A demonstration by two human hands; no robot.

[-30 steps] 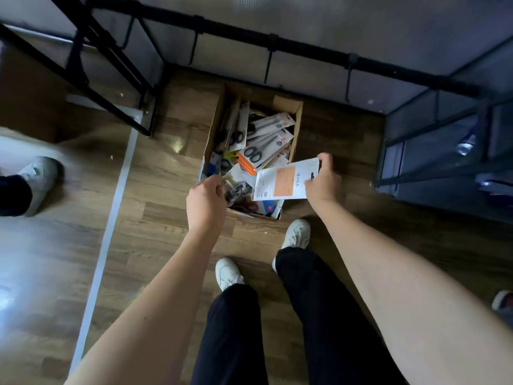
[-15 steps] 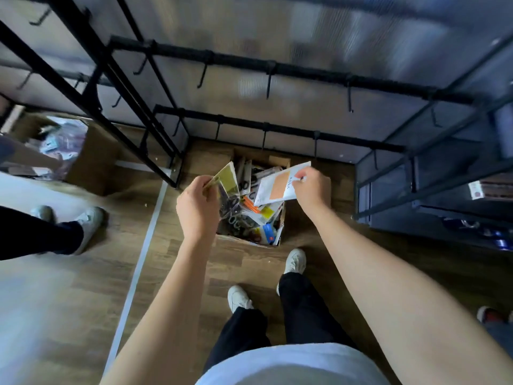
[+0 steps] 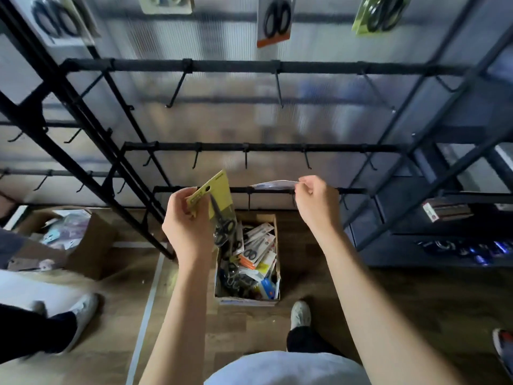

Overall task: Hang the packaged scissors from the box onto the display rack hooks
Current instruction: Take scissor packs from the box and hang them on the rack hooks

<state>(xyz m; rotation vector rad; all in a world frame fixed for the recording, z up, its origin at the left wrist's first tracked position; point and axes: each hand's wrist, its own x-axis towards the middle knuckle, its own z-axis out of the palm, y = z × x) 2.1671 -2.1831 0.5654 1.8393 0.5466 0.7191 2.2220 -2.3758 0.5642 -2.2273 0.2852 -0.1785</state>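
Head view: your left hand (image 3: 186, 228) grips a yellow-carded scissors pack (image 3: 219, 200) by its top edge, held upright above the cardboard box (image 3: 247, 300) of packaged scissors on the floor. Your right hand (image 3: 315, 201) pinches a second pack (image 3: 273, 185), seen edge-on, level with the lowest rack bar (image 3: 352, 190) and just above a hook (image 3: 249, 200). Higher bars carry bare hooks; three packs (image 3: 274, 20) hang along the top row.
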